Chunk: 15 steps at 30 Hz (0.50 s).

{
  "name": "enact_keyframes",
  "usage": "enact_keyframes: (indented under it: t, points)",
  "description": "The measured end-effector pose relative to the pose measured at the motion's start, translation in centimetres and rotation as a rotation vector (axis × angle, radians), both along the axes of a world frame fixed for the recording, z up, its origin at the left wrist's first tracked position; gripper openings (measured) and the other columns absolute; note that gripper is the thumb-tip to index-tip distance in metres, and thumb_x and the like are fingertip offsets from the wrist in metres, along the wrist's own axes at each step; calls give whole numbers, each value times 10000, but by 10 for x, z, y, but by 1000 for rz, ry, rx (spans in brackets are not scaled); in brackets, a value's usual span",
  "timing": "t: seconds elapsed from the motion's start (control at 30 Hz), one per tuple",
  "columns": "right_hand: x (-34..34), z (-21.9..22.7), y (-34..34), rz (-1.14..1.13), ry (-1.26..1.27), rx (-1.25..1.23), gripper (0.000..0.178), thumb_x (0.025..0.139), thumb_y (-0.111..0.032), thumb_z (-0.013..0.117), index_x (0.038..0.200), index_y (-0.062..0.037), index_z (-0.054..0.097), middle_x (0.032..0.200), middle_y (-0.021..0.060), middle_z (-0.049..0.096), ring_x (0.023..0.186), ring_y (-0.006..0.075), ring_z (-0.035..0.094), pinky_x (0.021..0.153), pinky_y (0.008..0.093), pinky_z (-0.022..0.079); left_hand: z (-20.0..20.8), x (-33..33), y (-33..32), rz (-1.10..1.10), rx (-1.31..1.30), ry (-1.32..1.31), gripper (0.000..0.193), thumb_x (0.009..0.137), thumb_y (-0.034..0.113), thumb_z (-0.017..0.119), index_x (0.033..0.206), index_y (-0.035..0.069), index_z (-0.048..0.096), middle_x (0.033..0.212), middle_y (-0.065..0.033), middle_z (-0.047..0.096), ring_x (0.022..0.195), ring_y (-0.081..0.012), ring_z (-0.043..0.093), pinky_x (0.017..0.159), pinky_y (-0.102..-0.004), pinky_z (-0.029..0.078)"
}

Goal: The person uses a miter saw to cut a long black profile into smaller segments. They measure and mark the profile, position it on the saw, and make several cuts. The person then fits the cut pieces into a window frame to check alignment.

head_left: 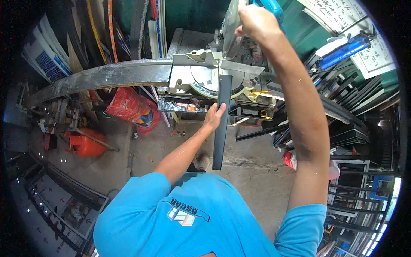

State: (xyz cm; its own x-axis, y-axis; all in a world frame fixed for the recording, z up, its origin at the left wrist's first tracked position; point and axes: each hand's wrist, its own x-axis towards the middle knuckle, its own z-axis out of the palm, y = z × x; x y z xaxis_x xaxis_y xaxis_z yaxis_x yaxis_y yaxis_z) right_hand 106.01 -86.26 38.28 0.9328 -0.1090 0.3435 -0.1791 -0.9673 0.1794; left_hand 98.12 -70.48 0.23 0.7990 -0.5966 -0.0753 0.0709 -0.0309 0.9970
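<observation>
My left hand [213, 117] is closed around a long dark grey metal profile [221, 137], with the thumb along its top face. The profile points toward me. Its far end lies over the front of the mitre saw's pale table [184, 76], and its near end hangs free in front of my shirt. My right arm reaches up to the raised mitre saw head [272, 6], which is teal. There my right hand [260, 22] has its fingers curled on the saw beside the round blade guard [232, 34]; the part it grips is mostly hidden.
A long dusty rail [111, 75] runs left from the saw. Under the saw sit a tray of small parts [182, 105] and a yellow tape measure [264, 114]. A red bag [130, 107] and an orange gas cylinder [85, 143] stand left. Profiles [351, 137] crowd the right.
</observation>
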Motion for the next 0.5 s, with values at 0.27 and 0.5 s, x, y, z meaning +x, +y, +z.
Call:
enact_keyframes:
  t: [0.27, 0.5]
  points:
    - [2, 36, 3, 32, 146, -167, 598, 648, -353, 897, 994, 64, 643, 893, 229, 734, 851, 381, 729, 747, 451, 570, 8, 0, 0, -37, 44, 13, 538, 1027, 527, 538, 990, -2, 636, 847, -84, 640, 826, -205, 582, 788, -380, 464]
    - [15, 62, -28, -190, -3, -82, 647, 587, -533, 928, 988, -51, 769, 1253, 195, 638, 1211, 360, 590, 981, 544, 480, 7, -3, -7, -35, 92, -59, 544, 1044, 505, 520, 1014, -22, 646, 878, -109, 671, 843, -214, 597, 794, -390, 467]
